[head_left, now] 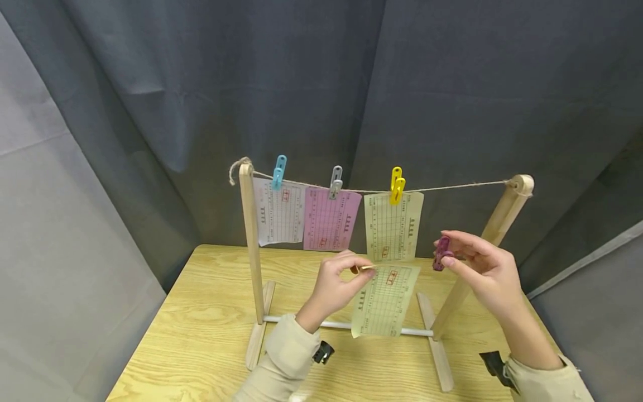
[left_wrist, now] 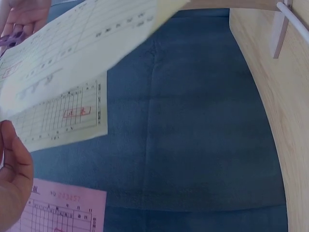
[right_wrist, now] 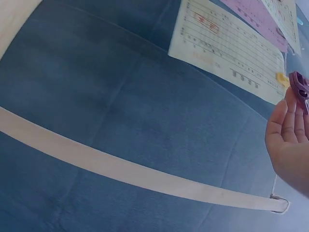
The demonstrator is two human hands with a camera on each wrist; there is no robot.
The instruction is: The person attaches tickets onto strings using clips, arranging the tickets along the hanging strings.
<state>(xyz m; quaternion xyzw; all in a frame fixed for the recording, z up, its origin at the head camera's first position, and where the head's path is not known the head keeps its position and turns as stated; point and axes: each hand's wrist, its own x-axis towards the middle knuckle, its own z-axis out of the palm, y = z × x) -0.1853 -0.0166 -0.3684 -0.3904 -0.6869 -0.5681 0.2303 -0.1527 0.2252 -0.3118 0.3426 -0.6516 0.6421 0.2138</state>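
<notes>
My left hand [head_left: 344, 279] pinches the top edge of a pale yellow printed slip [head_left: 385, 304], which hangs down in front of the rack. In my right hand [head_left: 484, 271] a purple clothespin [head_left: 442, 254] is held between thumb and fingers, right of the slips. Above, a twine line [head_left: 457, 186] carries a white slip [head_left: 281, 215] under a blue clothespin [head_left: 279, 172], a pink slip [head_left: 331, 220] under a grey clothespin [head_left: 336, 182], and another yellow slip [head_left: 394, 226] under a yellow clothespin [head_left: 397, 186]. In the left wrist view the held slip [left_wrist: 82, 48] overlaps the hanging yellow one.
Two wooden posts, left [head_left: 253, 240] and right [head_left: 504, 209], hold the twine. A white rod [head_left: 336, 324] joins them low down, above the wooden table [head_left: 201, 312]. Behind stands a dark grey curtain [head_left: 301, 84]. The twine's right stretch bears no slip.
</notes>
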